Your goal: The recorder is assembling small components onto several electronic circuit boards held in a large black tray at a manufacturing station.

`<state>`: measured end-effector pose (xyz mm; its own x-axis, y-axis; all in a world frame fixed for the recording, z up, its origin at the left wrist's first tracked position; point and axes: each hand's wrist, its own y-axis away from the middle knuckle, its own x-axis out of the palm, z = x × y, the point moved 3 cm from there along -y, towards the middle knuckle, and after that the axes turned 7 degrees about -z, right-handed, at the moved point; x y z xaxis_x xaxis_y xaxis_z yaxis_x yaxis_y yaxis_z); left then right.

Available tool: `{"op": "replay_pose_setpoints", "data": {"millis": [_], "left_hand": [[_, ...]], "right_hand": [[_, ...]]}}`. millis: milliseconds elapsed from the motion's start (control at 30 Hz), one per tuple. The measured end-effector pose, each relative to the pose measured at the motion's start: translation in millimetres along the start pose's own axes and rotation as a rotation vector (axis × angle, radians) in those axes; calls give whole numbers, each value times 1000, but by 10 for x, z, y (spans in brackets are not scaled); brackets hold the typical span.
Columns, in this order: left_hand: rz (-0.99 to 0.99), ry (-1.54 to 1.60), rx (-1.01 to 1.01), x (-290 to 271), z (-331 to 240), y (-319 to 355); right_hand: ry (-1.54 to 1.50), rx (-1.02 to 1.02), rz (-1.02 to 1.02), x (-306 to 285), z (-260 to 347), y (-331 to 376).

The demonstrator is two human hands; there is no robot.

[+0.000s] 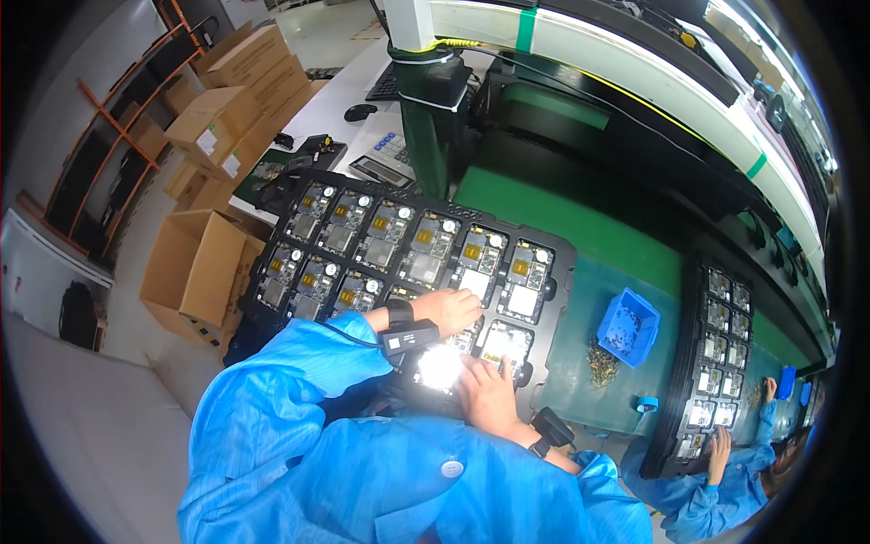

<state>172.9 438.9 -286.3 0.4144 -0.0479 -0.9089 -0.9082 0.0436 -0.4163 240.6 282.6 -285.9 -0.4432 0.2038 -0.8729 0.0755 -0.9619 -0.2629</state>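
Cardboard boxes [240, 100] stand in the room left of the black tray [563, 281], whose near edge disappears behind blue sleeves [281, 363]. Circuit boards [421, 267] fill the tray's pockets. Over its near row, the left hand [449, 311] curls its fingers, covering boards; whether it grips one cannot be told. Just right, the right hand [489, 397] has fingers partly extended over the tray, its grip unclear, glare washing out boards there. Right of the tray, a blue bin [648, 340] adjoins indistinct tiny parts [601, 364]; farther right, the dark rim cuts off a co-worker [729, 515].
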Motion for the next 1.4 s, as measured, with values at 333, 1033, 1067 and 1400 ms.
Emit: {"op": "replay_pose_setpoints", "data": {"millis": [333, 1033, 1067, 1400], "left_hand": [[-263, 320, -568, -45, -117, 162], [-235, 279, -519, -242, -407, -382], [-194, 294, -508, -144, -371, -354], [50, 121, -490, 135, -655, -425]], "right_hand": [[-84, 6, -66, 15, -13, -12], [-2570, 942, -217, -239, -734, 41], [-2507, 1124, -307, -315, -723, 18], [-1844, 1071, -453, -445, -972, 193]]}}
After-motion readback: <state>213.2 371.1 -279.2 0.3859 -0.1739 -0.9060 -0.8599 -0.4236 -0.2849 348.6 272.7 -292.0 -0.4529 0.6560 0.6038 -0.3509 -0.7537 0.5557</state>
